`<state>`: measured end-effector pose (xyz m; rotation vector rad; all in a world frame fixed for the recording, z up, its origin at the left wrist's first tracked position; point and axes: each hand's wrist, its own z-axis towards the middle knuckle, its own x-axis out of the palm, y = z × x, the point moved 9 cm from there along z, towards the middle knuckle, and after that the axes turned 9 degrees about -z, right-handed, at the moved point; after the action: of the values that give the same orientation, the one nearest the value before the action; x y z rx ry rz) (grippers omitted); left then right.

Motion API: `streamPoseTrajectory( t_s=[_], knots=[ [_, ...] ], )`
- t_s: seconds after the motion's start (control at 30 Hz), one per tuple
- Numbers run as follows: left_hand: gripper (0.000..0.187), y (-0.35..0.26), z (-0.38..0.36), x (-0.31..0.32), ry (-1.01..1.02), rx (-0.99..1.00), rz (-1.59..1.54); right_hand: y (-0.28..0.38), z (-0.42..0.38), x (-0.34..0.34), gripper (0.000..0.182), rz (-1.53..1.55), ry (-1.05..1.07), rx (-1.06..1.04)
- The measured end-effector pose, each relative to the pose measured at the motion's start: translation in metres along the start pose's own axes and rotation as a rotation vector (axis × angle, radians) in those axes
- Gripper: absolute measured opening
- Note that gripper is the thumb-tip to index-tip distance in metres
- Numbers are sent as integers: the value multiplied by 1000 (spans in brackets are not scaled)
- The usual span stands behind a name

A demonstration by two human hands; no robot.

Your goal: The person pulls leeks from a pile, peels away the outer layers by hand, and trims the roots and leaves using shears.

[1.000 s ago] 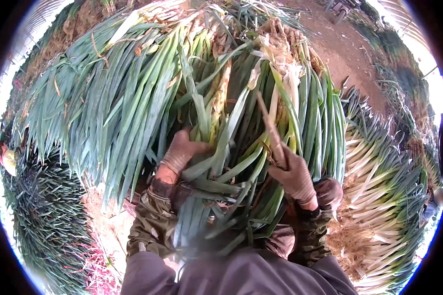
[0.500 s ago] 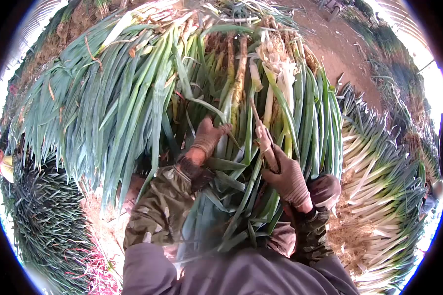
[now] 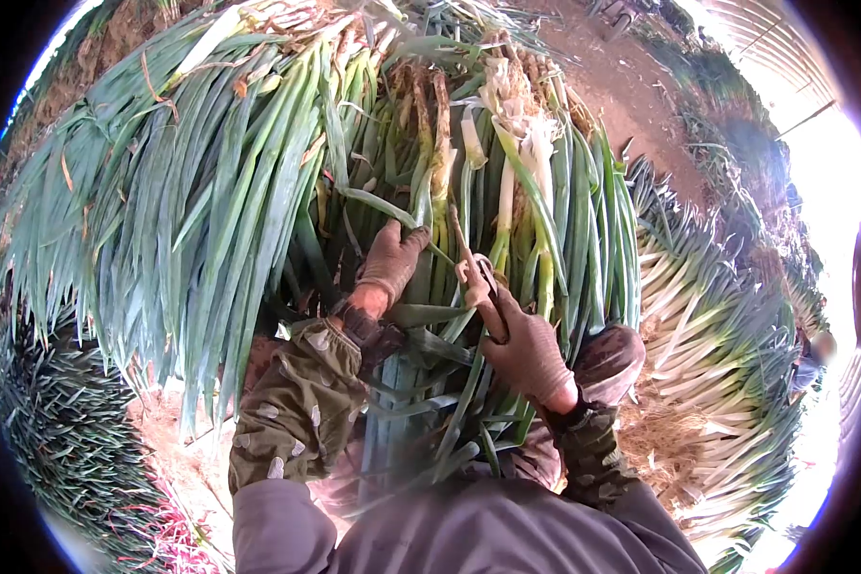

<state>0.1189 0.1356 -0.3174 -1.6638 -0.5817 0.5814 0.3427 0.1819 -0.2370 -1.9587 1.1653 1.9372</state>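
My left hand (image 3: 392, 258), in a brown knitted glove, is closed on a leek (image 3: 423, 196) with a yellowing stem, among long green leaves. A loose leaf (image 3: 378, 203) crosses just above its fingers. My right hand (image 3: 528, 352), also gloved, grips a narrow brown knife-like tool (image 3: 473, 270). The tool's thin end points up and away, close to the leek stems and right of my left hand. Under both hands lie cut or bent leaf pieces (image 3: 440, 349) over my lap. The exact grip of the left fingers is partly hidden.
A big heap of leeks (image 3: 230, 182) hangs with leaves toward me on the left. White-stemmed leeks with roots (image 3: 708, 383) lie in a row at right. Dark green bundles (image 3: 57, 430) stand lower left, near pink strands (image 3: 177, 536). Bare soil (image 3: 612, 91) shows behind.
The view has shifted, so the heap sits farther left in the frame. My right hand and its tool have come slightly nearer my left hand, which keeps its hold.
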Motion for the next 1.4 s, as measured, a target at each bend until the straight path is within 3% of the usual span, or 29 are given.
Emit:
streamPoseTrajectory(
  t_s=[0.43, 0.6, 0.83, 0.9, 1.0, 1.23, 1.4],
  knots=[
    [39, 34, 14, -7, -13, -21, -67, 0, 86, -12, 53, -121, -48, 20],
    [41, 31, 11, -8, -19, -55, -56, -7, 133, -13, 39, -171, -54, 39],
    [38, 42, 13, -5, -33, -65, -131, -11, 199, -20, 36, -216, -66, 23],
    [35, 52, 17, -2, -31, -34, -244, -8, 216, -22, 39, -197, -64, 36],
    [36, 37, 9, -7, -28, -105, -71, -5, 241, -21, 48, -249, -39, 9],
    [39, 23, 4, -7, -13, -108, -54, -15, 303, -19, 68, -265, -64, 110],
    [41, 18, 4, -7, -27, -17, -100, -20, 326, -25, 57, -253, -35, 76]
  ],
)
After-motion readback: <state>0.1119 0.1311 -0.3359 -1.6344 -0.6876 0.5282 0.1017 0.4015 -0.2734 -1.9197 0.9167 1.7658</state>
